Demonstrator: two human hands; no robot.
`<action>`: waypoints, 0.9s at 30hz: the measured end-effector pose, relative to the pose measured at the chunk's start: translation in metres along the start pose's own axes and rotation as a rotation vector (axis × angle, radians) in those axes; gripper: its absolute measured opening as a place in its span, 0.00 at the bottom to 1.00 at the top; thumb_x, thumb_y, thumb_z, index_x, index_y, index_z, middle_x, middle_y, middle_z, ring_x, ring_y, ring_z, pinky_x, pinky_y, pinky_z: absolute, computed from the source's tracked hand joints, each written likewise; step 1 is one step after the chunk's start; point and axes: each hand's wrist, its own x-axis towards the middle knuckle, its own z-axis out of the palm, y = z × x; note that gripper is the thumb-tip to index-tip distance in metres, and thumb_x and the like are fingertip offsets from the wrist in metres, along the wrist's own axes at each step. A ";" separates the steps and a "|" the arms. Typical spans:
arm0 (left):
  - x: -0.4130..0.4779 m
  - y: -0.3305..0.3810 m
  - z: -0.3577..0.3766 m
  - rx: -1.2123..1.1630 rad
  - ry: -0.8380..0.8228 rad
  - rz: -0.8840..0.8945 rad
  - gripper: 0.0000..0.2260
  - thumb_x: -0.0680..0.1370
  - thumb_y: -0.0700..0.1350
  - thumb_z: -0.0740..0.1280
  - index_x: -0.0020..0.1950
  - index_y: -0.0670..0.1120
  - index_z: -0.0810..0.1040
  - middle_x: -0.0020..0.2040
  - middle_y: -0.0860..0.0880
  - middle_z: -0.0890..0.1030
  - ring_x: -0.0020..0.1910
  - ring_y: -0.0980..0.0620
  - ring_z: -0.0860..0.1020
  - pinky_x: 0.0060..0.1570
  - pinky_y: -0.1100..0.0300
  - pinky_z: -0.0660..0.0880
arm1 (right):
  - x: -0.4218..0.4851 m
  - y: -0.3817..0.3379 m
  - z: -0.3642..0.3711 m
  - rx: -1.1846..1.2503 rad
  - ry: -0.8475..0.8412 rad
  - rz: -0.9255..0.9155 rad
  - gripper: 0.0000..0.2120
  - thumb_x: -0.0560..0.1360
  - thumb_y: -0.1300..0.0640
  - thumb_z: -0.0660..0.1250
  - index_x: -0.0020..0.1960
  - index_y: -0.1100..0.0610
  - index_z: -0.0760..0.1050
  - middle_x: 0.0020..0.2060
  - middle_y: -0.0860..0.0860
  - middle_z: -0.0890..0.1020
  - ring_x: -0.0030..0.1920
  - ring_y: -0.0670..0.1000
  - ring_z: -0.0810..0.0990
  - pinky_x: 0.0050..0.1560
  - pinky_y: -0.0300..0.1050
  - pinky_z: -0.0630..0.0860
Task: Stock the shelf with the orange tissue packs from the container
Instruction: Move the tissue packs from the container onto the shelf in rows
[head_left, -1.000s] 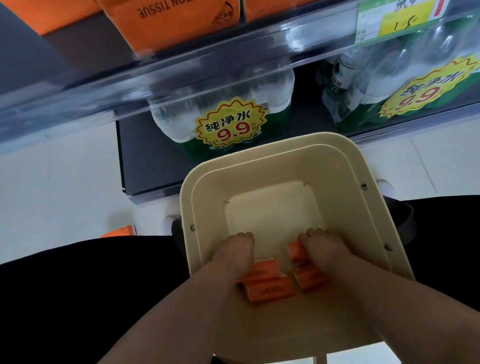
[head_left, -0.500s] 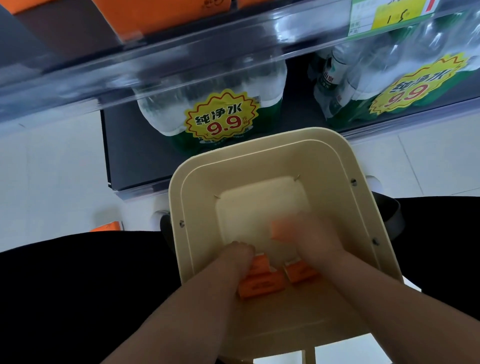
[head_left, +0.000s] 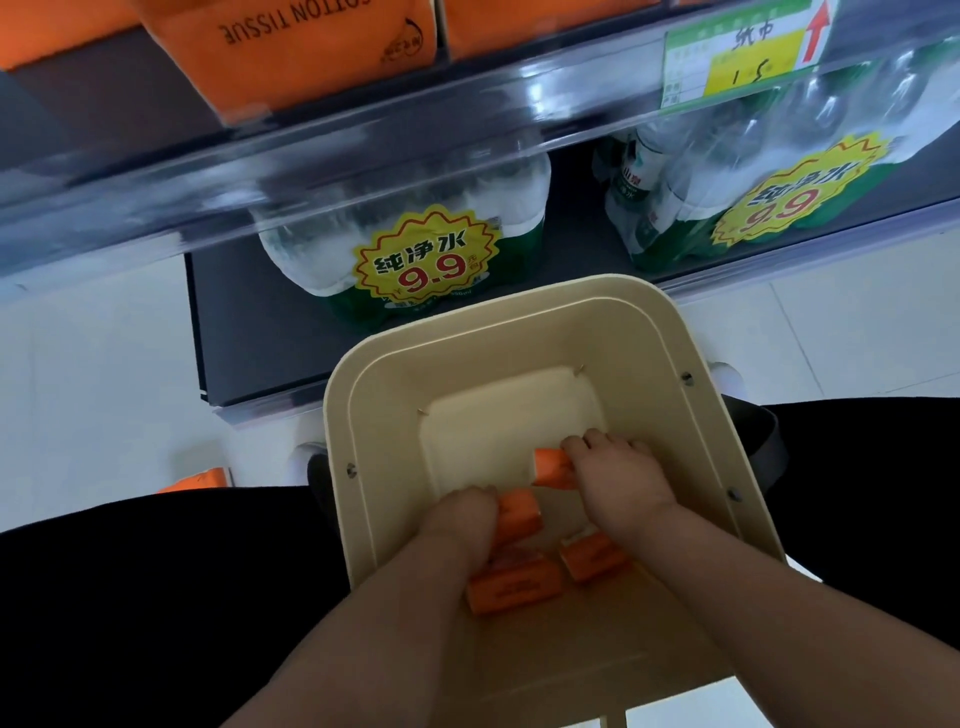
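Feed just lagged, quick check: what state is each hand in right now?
Left hand: closed on the near pack.
Right hand: closed on the far pack.

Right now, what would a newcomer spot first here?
The beige container at centre, with both hands inside: the right hand holds one orange tissue pack, the left hand grips a second pack, and two loose packs lie nearer the person. Above it, a yellow 9.9 sticker on bottled water, and large orange tissue packs on the shelf at top.
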 end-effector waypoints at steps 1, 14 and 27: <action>-0.002 0.001 -0.006 -0.004 0.039 -0.014 0.24 0.72 0.51 0.72 0.64 0.45 0.69 0.61 0.44 0.76 0.60 0.43 0.76 0.57 0.56 0.71 | 0.000 -0.002 -0.003 -0.002 0.012 0.003 0.19 0.77 0.63 0.55 0.67 0.53 0.65 0.61 0.53 0.72 0.63 0.56 0.70 0.60 0.49 0.67; -0.115 0.001 -0.113 -0.181 0.635 -0.112 0.15 0.73 0.46 0.67 0.58 0.46 0.72 0.51 0.45 0.80 0.52 0.44 0.80 0.47 0.55 0.75 | -0.057 -0.019 -0.095 -0.037 0.407 0.013 0.11 0.80 0.56 0.55 0.62 0.51 0.66 0.59 0.53 0.74 0.60 0.56 0.73 0.56 0.50 0.69; -0.286 -0.008 -0.220 -0.184 1.166 -0.007 0.16 0.73 0.41 0.64 0.61 0.43 0.70 0.54 0.40 0.79 0.54 0.39 0.77 0.46 0.52 0.72 | -0.133 -0.054 -0.239 -0.101 0.858 -0.135 0.19 0.77 0.58 0.61 0.67 0.51 0.65 0.58 0.52 0.75 0.60 0.56 0.73 0.58 0.53 0.69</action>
